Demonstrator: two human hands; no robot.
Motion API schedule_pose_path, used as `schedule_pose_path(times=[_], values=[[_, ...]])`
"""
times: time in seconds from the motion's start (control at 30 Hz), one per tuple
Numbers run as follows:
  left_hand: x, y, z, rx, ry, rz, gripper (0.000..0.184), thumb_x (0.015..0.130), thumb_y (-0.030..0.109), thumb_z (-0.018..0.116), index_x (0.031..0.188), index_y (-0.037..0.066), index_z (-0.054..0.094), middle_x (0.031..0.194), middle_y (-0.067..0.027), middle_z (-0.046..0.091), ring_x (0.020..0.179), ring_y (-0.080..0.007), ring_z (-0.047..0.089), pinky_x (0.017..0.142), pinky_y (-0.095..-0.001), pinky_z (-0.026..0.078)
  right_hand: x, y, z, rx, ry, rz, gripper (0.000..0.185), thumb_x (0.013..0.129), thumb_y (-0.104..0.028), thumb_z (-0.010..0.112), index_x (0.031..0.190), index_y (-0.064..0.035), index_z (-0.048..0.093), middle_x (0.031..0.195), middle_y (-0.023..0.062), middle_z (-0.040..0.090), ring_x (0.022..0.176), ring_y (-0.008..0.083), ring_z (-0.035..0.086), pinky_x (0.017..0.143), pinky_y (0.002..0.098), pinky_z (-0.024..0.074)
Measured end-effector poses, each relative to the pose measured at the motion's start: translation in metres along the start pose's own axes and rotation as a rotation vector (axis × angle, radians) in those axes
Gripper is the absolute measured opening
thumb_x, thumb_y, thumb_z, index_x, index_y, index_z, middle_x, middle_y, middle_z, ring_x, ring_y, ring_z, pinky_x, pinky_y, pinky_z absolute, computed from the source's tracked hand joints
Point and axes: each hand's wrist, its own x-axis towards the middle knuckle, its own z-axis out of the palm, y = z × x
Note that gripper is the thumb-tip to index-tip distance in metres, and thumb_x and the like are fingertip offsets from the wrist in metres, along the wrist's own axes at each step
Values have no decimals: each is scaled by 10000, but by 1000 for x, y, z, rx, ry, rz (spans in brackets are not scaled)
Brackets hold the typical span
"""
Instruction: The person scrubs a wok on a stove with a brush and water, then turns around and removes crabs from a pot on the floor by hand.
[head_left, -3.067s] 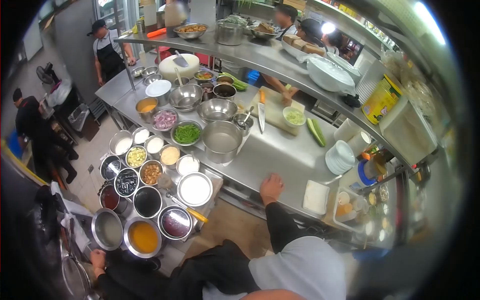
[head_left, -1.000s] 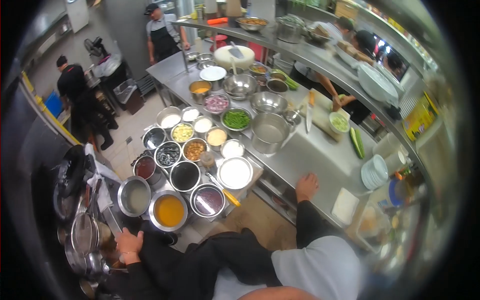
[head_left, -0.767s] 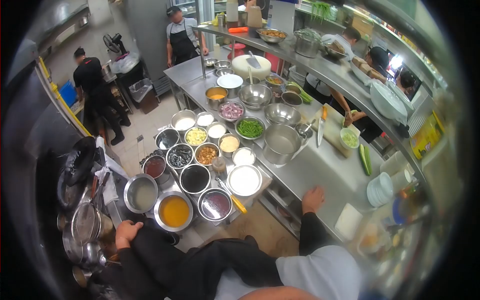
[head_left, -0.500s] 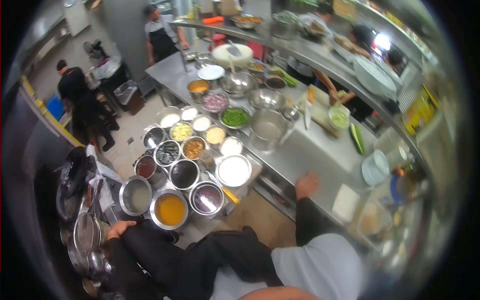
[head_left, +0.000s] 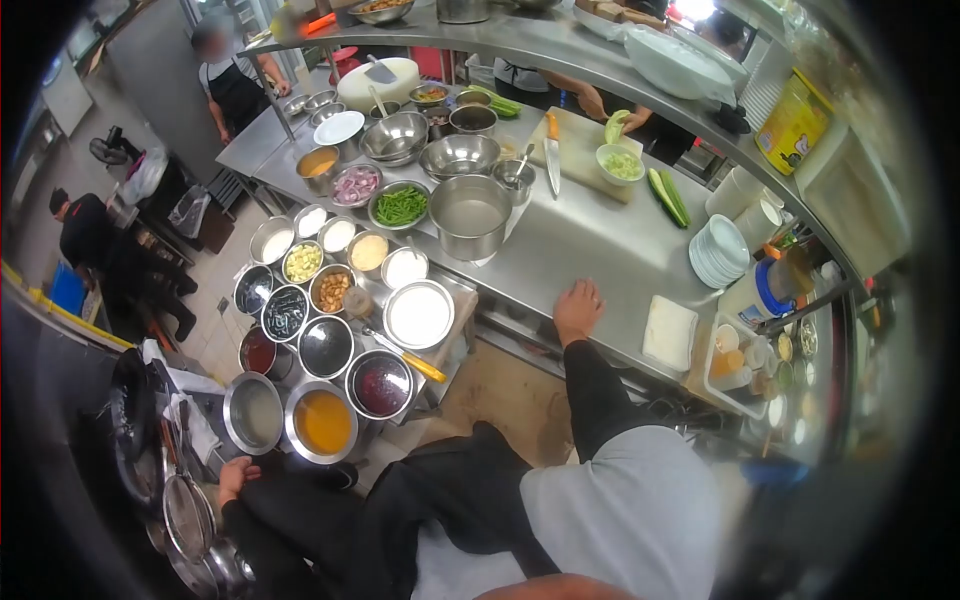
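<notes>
My right hand (head_left: 579, 309) rests palm down on the front edge of the steel counter (head_left: 530, 290), fingers spread, holding nothing. A folded white cloth (head_left: 670, 332) lies to its right. My left hand (head_left: 237, 478) is low at the left, near the edge beside a pot of cloudy liquid (head_left: 253, 413); its fingers are partly seen and loosely apart, with nothing visible in them. A pot of orange liquid (head_left: 321, 422) and a container of dark red sauce (head_left: 380, 384) stand close by, with a yellow-handled utensil (head_left: 424, 367) beside them.
Across the counter a co-worker's hands (head_left: 632, 119) hold pale green vegetable over a bowl (head_left: 620, 164). A knife (head_left: 553, 155) lies on the cutting board (head_left: 590, 180). Stacked bowls (head_left: 718, 250) stand right. Strainers (head_left: 188, 515) hang low left. Two people stand at the far left.
The view has swung, shifting the scene left and bringing the right-hand containers into clearer view. My right hand stays on the counter edge, and my left hand remains low at the left.
</notes>
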Motion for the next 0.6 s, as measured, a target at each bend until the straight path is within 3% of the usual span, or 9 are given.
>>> schedule_pose_path(times=[0.13,0.23,0.6], values=[[-1,-13,-16,-226,67,123,324,981,196,666,1181,-58,652,935,-190,724,730,-275,725,660,-391,648,0,0,0,-19,-5,-2,467,976,-304,597,1406,-126,555,1575,106,490,1473,315,411,1219,619,255],[-26,12,5,-59,193,49,326,987,198,660,1188,-58,649,925,-184,720,721,-271,720,645,-402,650,-1,-2,-4,10,9,-17,458,983,-290,578,1406,-114,566,1574,116,494,1474,314,417,1210,615,264],[-20,1,1,-103,170,-1,331,991,188,656,1221,-50,644,918,-168,722,726,-257,719,635,-378,636,0,0,-1,-17,3,-16,457,981,-295,579,1406,-126,568,1568,105,497,1480,311,412,1210,609,266]])
